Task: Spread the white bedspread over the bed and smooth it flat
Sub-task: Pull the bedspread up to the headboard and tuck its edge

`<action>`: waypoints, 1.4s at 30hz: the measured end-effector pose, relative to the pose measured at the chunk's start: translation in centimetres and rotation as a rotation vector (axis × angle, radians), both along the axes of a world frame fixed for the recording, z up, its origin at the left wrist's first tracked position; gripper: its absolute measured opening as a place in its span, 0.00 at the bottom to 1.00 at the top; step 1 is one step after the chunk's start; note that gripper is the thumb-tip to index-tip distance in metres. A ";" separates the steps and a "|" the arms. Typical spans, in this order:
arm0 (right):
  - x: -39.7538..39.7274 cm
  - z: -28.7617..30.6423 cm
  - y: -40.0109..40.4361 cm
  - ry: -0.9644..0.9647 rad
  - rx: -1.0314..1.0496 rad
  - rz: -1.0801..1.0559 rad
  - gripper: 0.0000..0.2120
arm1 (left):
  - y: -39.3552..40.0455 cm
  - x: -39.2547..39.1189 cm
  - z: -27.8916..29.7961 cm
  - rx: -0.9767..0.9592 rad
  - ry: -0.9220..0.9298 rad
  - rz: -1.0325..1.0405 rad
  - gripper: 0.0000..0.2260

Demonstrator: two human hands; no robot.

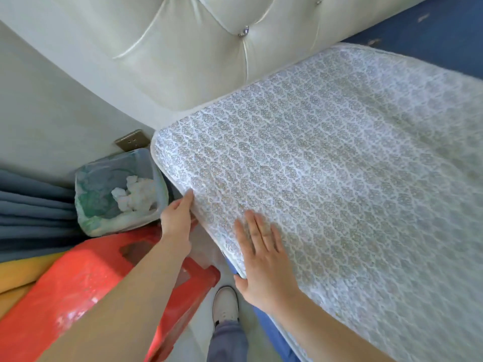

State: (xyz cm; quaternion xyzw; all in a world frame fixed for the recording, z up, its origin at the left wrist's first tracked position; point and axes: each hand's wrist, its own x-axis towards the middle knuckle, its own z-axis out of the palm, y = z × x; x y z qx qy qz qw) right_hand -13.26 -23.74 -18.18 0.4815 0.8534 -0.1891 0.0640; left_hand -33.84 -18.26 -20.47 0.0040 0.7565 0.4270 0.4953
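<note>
The white bedspread (326, 158), quilted with a grey floral pattern, lies flat over the bed up to the tufted cream headboard (183, 43). My right hand (261, 254) rests flat on its near left edge, fingers straight and spread. My left hand (177, 220) is at the side edge near the corner; its thumb lies on top of the hem and its fingers are hidden under the cloth, so it seems to pinch the edge. A blue sheet (266, 327) shows under the bedspread by my right wrist.
A lined waste bin (104, 205) with crumpled tissue stands close beside the bed corner. A red plastic stool (86, 291) is under my left arm. Blue curtains (31, 212) hang at the left. A wall socket (132, 142) sits above the bin. My shoe (225, 304) is on the floor.
</note>
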 end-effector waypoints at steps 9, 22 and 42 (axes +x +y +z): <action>7.4 0.7 -10.3 0.011 0.081 -0.134 0.36 | -10.1 10.5 2.8 0.062 0.082 -0.152 0.08; 13.6 6.6 -17.7 -0.168 -0.132 -0.200 0.33 | -15.5 15.0 5.1 -0.018 0.180 -0.361 0.04; 20.3 6.0 -29.4 -0.203 -0.128 -0.308 0.39 | -21.2 17.9 4.0 -0.101 0.263 -0.266 0.07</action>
